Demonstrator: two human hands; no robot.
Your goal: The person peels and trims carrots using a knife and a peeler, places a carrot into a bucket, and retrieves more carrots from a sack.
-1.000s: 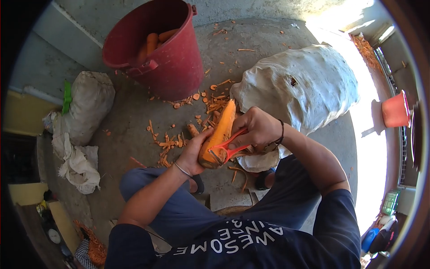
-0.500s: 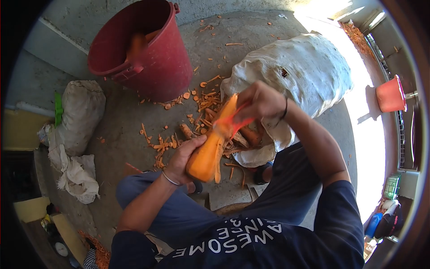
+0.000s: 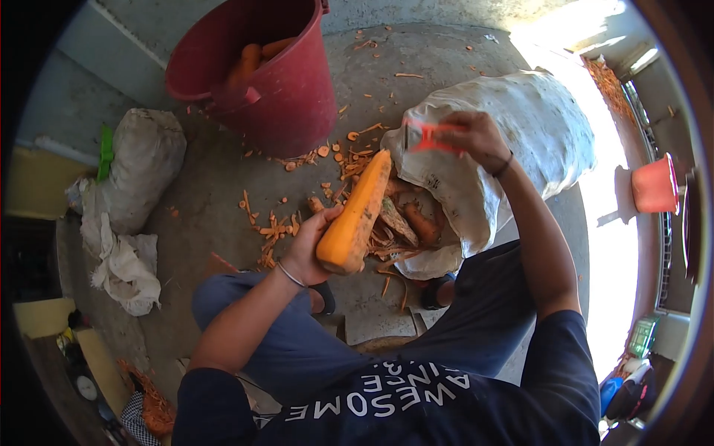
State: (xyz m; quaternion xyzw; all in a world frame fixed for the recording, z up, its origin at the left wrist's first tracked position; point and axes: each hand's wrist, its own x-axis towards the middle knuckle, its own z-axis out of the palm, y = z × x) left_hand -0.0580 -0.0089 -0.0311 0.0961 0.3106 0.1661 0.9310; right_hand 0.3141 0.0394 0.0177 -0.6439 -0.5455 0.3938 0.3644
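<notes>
Concrete floor (image 3: 223,186) littered with peelings: left hand (image 3: 312,249) stays clamped on the carrot (image 3: 355,217), while right hand (image 3: 476,137), gripping the red peeler (image 3: 430,136), has lifted clear, stroke finished.

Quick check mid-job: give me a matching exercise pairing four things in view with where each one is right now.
Things:
1. carrot
2. red peeler
3. maroon bucket
4. carrot peelings

Places:
A. scattered on the concrete floor
B. held in the left hand
C. standing upper left, with carrots inside
D. raised in the right hand, clear of the carrot

Pairs: 1-B, 2-D, 3-C, 4-A
</notes>
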